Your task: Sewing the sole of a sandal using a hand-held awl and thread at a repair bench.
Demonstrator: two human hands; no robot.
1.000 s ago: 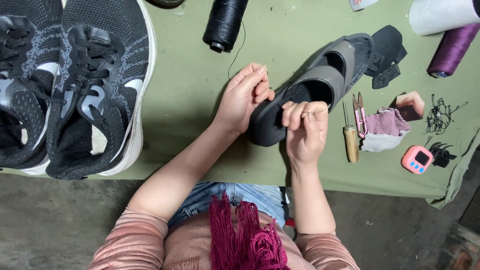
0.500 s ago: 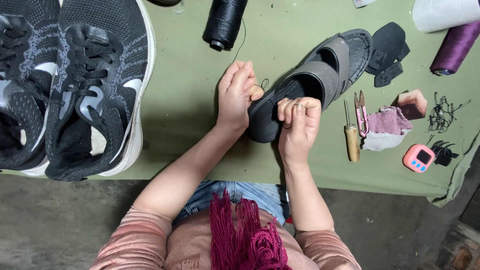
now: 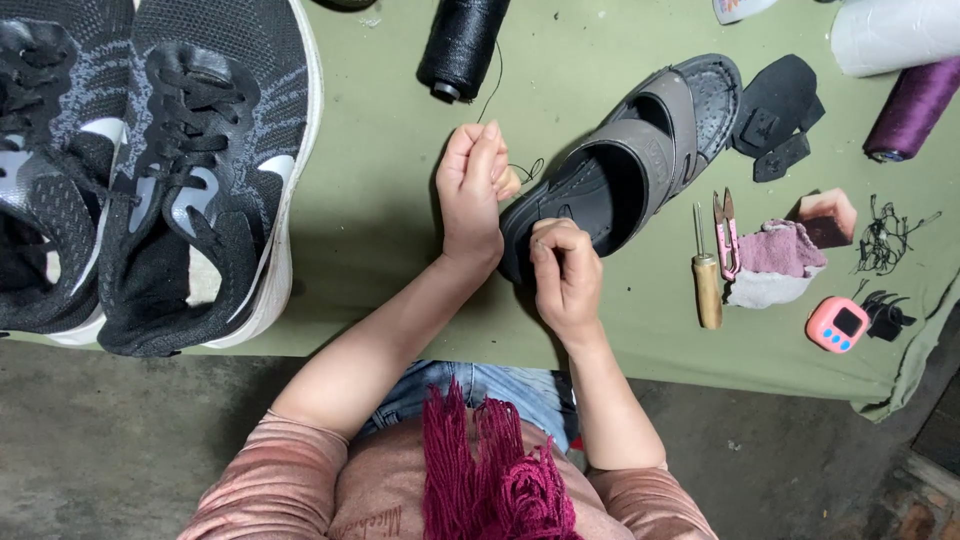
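Closest to the camera, below the gray sandal, you've got the fringe of a maroon scarf hanging over a pink top, with both bare forearms reaching up onto the green worktop. Right hand sits curled into a loose fist right at the sandal's near end, fingers pinched shut on something too small to make out, knuckles touching the sole edge. Left hand is just left of the sandal, fingers pressed together and closed on a thin black thread that loops between it and the sandal's rim. The sandal itself lies at a slant in the middle of the worktop, strap side up, toe pointing away. Just right of the sandal there's a wooden-handled awl, pink thread snips and a pinkish rag, then a small pink timer further right. Well left of the sandal sits a pair of black knit sneakers. Beyond the sandal, a black thread spool up and to the left, black rubber scraps by its toe, and a purple spool far right.
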